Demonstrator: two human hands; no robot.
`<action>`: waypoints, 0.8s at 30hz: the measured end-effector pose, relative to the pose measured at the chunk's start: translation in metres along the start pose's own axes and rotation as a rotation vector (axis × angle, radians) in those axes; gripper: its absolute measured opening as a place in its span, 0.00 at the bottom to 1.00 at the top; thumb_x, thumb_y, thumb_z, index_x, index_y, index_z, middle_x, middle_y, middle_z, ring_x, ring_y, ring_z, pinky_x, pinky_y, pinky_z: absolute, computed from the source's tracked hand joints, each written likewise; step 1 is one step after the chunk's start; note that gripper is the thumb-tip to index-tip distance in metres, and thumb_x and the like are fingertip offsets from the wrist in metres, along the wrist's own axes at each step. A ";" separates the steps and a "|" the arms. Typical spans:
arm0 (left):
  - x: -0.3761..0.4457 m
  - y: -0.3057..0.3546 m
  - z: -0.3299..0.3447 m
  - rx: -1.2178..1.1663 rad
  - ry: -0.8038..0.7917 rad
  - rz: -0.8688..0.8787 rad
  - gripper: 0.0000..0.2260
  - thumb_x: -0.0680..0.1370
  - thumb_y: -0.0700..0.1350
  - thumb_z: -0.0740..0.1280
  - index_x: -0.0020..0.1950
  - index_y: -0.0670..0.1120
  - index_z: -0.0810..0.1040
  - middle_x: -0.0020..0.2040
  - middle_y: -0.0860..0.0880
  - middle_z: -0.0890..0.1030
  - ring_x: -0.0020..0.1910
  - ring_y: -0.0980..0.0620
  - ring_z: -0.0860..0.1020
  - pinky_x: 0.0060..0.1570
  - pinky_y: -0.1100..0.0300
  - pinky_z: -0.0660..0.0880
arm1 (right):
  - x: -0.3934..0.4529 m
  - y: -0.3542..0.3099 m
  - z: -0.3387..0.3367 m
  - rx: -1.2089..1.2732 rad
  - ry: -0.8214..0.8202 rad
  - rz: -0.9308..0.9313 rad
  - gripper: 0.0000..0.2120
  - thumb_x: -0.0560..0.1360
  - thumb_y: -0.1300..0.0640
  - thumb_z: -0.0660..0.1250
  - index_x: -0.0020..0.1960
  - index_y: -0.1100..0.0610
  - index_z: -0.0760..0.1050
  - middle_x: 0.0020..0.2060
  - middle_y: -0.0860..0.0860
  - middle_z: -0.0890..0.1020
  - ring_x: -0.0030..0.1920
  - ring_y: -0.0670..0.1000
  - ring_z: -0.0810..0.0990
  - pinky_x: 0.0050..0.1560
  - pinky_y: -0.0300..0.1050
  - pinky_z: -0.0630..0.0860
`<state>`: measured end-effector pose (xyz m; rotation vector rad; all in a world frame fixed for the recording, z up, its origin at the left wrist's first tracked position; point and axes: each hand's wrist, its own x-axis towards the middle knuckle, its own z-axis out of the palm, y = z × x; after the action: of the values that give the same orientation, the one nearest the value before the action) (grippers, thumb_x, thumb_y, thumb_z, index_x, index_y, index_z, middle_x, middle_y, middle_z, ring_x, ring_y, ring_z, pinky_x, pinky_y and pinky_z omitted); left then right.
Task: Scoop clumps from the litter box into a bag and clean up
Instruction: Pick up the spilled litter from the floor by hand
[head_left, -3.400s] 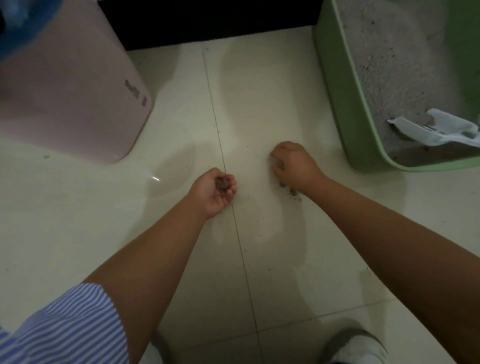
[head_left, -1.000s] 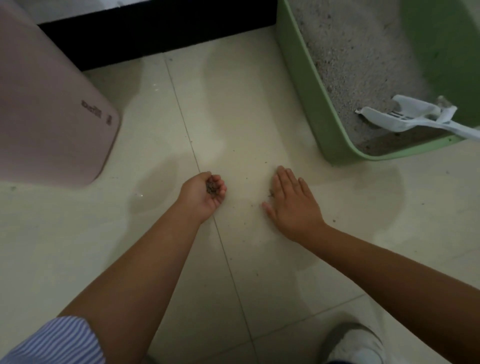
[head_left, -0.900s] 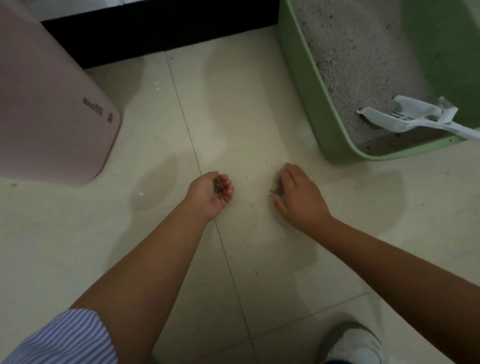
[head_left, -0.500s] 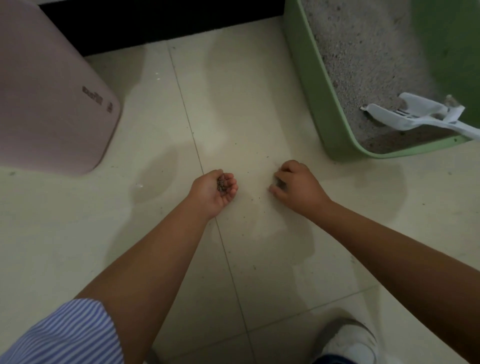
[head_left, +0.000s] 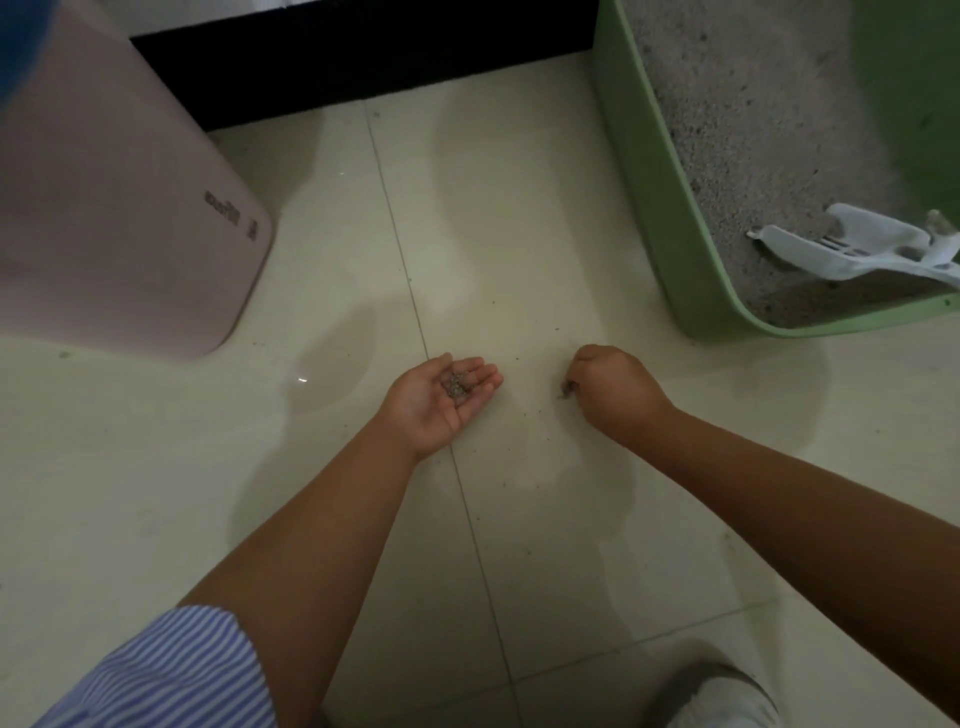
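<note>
the left hand (head_left: 439, 397) lies palm up and spread just above the floor (head_left: 498, 218), cupping a small heap of litter grains (head_left: 457, 384). to its right, the right hand (head_left: 613, 392) is curled, fingertips pinching grains off the tile. far right, the green litter box (head_left: 670, 218) holds a white scoop (head_left: 852, 249); a pink bin (head_left: 119, 228) stands far left.

The bin (head_left: 119, 208) stands on the floor (head_left: 493, 218) beyond the left hand (head_left: 436, 400), to its left. The litter box (head_left: 670, 208) sits beyond the right hand (head_left: 613, 395), to its right; the scoop (head_left: 857, 249) lies in it. Spilled litter (head_left: 457, 385) rests in the left palm.
</note>
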<state>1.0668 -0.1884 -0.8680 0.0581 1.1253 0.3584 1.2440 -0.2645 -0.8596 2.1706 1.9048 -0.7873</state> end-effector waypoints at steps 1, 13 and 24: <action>-0.001 0.001 -0.001 0.007 -0.008 -0.004 0.17 0.82 0.44 0.53 0.46 0.32 0.74 0.34 0.37 0.83 0.39 0.40 0.81 0.46 0.55 0.80 | 0.002 -0.001 -0.003 -0.030 -0.020 0.005 0.13 0.76 0.66 0.58 0.56 0.62 0.78 0.55 0.58 0.77 0.55 0.57 0.76 0.53 0.45 0.72; -0.006 0.000 -0.005 -0.142 -0.077 -0.037 0.19 0.83 0.44 0.51 0.49 0.29 0.72 0.48 0.33 0.77 0.67 0.36 0.69 0.61 0.45 0.67 | 0.009 -0.013 -0.019 0.297 0.063 0.293 0.05 0.69 0.64 0.69 0.43 0.66 0.80 0.37 0.60 0.81 0.39 0.58 0.81 0.45 0.46 0.79; -0.011 -0.001 -0.002 -0.002 -0.017 -0.036 0.20 0.83 0.45 0.50 0.47 0.32 0.74 0.40 0.37 0.81 0.46 0.44 0.80 0.59 0.52 0.72 | -0.004 -0.056 -0.034 0.683 0.132 0.160 0.09 0.74 0.60 0.67 0.52 0.63 0.80 0.45 0.57 0.83 0.40 0.52 0.80 0.49 0.47 0.77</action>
<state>1.0608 -0.1932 -0.8596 0.0392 1.1077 0.3264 1.2001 -0.2425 -0.8161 2.7657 1.6375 -1.4586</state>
